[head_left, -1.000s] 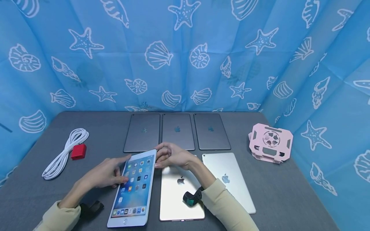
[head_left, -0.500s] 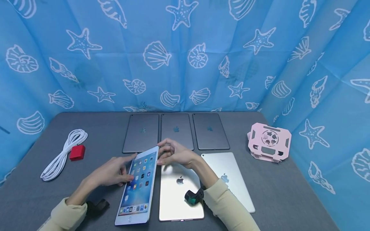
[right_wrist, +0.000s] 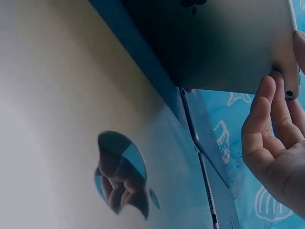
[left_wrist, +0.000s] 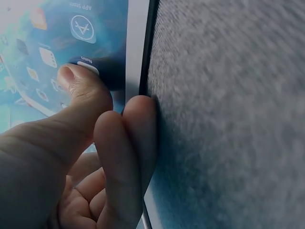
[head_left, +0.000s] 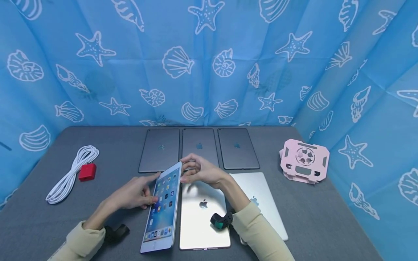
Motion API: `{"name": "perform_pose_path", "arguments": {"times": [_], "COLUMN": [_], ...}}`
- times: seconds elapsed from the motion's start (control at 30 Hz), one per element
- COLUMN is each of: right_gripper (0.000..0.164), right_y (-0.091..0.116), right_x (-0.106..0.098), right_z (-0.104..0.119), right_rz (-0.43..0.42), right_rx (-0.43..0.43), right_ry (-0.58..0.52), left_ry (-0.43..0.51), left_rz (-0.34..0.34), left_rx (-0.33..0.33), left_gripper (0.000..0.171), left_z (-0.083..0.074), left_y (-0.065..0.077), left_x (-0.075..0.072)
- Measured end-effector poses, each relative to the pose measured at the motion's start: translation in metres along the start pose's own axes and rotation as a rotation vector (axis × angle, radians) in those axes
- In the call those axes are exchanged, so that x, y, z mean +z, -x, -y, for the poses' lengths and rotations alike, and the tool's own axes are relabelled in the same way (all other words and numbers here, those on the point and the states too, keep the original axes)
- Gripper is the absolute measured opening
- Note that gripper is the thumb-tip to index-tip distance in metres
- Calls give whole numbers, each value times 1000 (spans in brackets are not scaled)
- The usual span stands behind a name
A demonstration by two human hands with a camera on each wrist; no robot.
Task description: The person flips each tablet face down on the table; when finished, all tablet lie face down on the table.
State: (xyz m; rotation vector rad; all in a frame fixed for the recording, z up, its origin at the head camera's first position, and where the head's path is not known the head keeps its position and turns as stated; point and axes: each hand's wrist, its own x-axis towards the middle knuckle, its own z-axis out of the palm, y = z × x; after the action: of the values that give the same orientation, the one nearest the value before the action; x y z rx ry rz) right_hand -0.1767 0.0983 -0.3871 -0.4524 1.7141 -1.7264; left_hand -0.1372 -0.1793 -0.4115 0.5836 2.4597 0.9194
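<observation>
A white-framed tablet (head_left: 164,210), its screen lit with app icons, is tilted with its right side raised off the table. My left hand (head_left: 134,194) pinches its left edge; in the left wrist view the thumb (left_wrist: 78,90) lies on the glass and other fingers are at the edge. At the upper right corner, my right hand (head_left: 204,172) grips the tablet, fingertips on its back (right_wrist: 228,47) by the camera lens. Beneath the right forearm, a silver tablet (head_left: 202,226) lies face down. A second silver tablet (head_left: 271,214) beside it is partly hidden by the sleeve.
Dark grey tablets, a left one (head_left: 160,150), a middle one (head_left: 199,137) and a right one (head_left: 238,148), lie face down along the back. A coiled white cable (head_left: 70,177) and red block (head_left: 87,172) are left; a pink stand (head_left: 305,159) is right.
Both hands have shifted the held tablet to the right, the left hand travelling further. Its right side has risen, so the screen now faces more to the left.
</observation>
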Motion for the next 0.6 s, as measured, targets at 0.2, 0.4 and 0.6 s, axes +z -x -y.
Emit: {"name": "perform_pose_path", "arguments": {"times": [0.2,0.4,0.6], "right_gripper": [64,62,62], "right_y": [2,3,4], "right_x": [-3,-3,-2], "right_z": [2,4,6], "right_rz": [23,36,36], "right_rx": [-30,-43,-55], "right_ry": [-14,-24,-23], "left_ry": [54,80,89], "left_rz": [21,35,39], "left_rx": [50,46,46], "left_gripper": [93,93,92], "left_z": [-2,-5,-7], "left_y": [-5,-10,-16], "left_x": [2,5,7]}}
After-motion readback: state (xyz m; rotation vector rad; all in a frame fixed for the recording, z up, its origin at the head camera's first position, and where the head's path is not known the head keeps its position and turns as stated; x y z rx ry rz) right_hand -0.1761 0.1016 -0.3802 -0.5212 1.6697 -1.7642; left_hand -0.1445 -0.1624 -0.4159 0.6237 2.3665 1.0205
